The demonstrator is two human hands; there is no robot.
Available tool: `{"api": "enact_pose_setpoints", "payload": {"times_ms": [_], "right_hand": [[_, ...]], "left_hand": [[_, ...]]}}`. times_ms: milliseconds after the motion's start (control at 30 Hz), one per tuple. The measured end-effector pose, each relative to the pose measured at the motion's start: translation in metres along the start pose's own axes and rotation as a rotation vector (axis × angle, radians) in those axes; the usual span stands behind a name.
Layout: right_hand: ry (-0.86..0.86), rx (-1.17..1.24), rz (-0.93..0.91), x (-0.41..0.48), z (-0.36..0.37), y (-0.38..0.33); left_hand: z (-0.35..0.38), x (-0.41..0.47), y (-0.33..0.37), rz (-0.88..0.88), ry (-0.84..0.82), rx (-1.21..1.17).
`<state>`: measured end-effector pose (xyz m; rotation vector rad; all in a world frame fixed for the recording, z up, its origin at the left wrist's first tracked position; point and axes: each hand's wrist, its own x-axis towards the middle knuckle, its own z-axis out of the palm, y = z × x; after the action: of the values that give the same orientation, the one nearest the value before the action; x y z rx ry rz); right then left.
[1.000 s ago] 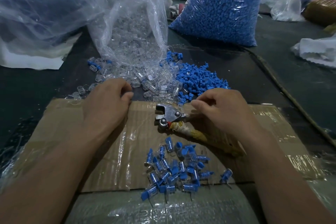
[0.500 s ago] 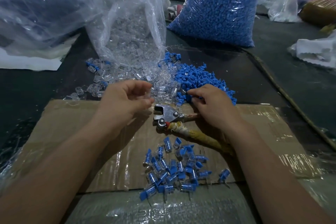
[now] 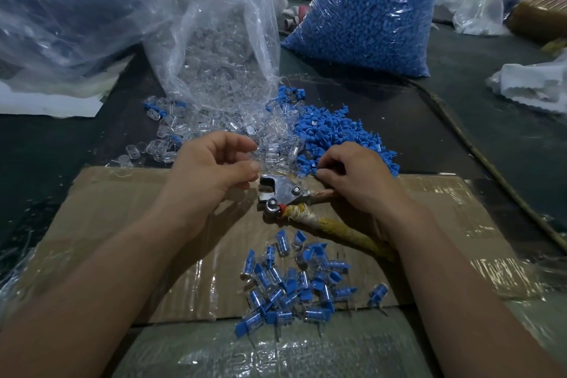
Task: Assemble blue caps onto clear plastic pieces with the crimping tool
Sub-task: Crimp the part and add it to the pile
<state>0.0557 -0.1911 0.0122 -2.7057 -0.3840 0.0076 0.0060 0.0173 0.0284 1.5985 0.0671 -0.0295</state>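
Observation:
My left hand (image 3: pixel 211 172) hovers at the near edge of the loose clear plastic pieces (image 3: pixel 211 126), thumb and forefinger pinching what looks like one clear piece. My right hand (image 3: pixel 356 178) reaches into the loose blue caps (image 3: pixel 340 132), with its curled fingertips pinching at a cap on the pile's near edge. Between the hands, the metal crimping tool (image 3: pixel 280 193) lies on the cardboard sheet (image 3: pixel 122 212). Its tape-wrapped handles run under my right palm and wrist. A heap of assembled capped pieces (image 3: pixel 291 285) lies nearer to me.
An open plastic bag of clear pieces (image 3: pixel 214 49) stands behind the loose pile, and a full bag of blue caps (image 3: pixel 368 9) at the back right. A large bag (image 3: pixel 67 3) fills the back left. A cord (image 3: pixel 478 156) and white cloth (image 3: pixel 534 83) lie to the right.
My left hand lifted off the cardboard edge and moved right towards the tool head, fingers now pinched. My right hand slid forward from the tool into the blue caps.

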Motion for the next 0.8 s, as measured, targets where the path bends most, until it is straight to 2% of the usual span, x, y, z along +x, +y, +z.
{"api": "enact_pose_setpoints", "payload": {"times_ms": [200, 333, 500, 600, 700, 800], "right_hand": [[0.002, 0.066, 0.011, -0.001, 0.000, -0.002], [0.081, 0.192, 0.019, -0.007, -0.006, -0.006], [0.194, 0.435, -0.057, -0.019, -0.012, -0.026], [0.216, 0.554, -0.137, -0.029, -0.011, -0.042], [0.230, 0.595, -0.243, -0.036, -0.009, -0.054], [0.211, 0.581, -0.271, -0.037, -0.005, -0.058]], "left_hand": [[0.001, 0.000, 0.001, 0.016, -0.002, -0.012], [0.002, -0.002, 0.002, 0.033, -0.031, 0.000], [0.004, -0.003, 0.003, 0.017, -0.066, -0.052], [0.007, -0.005, 0.004, 0.015, -0.031, -0.073], [0.011, -0.007, 0.005, 0.001, -0.022, -0.087], [0.013, -0.008, 0.005, 0.015, -0.048, -0.049]]}}
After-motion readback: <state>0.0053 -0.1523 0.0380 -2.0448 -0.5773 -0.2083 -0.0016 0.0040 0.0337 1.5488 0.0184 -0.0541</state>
